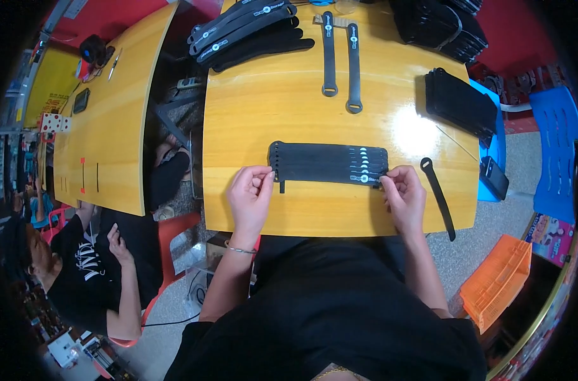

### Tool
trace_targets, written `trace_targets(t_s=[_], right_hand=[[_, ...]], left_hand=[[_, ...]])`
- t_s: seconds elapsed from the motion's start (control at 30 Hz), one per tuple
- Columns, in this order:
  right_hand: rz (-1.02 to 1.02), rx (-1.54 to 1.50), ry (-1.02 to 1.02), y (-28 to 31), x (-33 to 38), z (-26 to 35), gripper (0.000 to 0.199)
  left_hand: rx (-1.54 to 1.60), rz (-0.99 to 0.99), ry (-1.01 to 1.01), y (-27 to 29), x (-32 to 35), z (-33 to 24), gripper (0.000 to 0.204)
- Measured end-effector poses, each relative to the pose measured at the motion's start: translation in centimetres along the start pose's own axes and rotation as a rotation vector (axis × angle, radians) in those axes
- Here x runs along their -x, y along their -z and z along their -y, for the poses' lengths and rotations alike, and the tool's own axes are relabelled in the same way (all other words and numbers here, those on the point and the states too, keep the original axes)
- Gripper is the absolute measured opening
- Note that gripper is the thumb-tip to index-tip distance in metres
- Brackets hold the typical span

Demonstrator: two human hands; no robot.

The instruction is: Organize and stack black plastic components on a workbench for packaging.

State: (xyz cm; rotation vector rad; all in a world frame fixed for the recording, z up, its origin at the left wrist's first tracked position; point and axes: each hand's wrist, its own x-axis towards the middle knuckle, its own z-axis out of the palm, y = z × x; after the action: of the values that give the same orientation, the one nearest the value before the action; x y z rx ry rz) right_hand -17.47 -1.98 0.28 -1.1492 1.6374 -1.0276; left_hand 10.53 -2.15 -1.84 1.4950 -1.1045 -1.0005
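Observation:
A neat row of overlapping black straps (317, 162) lies crosswise on the yellow wooden table, in front of me. Each strap seems to have a loop or hole at its left end and white print towards its right end. My left hand (251, 195) pinches the left end of the nearest strap. At the opposite end, the thumb and fingers of my right hand (404, 195) are closed on the same strap. One single black strap (439, 202) with a ring end rests to the right of my right hand, apart from it.
Two loose straps (329, 60) lie at the back. Strap piles stand at the back left (251, 32) and back right (441, 28), with a black stack (460, 105) nearer. An orange crate (498, 279) is right of the table. Another person (105, 267) sits at the left table (121, 108).

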Motion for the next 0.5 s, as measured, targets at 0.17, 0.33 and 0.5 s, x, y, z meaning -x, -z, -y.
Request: trace_targets(t_s=[0.17, 0.33, 0.5], right_hand=[[0.005, -0.004, -0.001, 0.07, -0.01, -0.03, 0.014], [0.012, -0.006, -0.008, 0.08, 0.03, 0.29, 0.014], [0.008, 0.013, 0.005, 0.08, -0.01, 0.24, 0.014]], left_hand=[[-0.014, -0.008, -0.005, -0.16, 0.0, -0.05, 0.008], [-0.031, -0.013, -0.012, -0.15, 0.01, 0.2, 0.007], [-0.034, -0.01, 0.008, -0.12, 0.03, 0.08, 0.007]])
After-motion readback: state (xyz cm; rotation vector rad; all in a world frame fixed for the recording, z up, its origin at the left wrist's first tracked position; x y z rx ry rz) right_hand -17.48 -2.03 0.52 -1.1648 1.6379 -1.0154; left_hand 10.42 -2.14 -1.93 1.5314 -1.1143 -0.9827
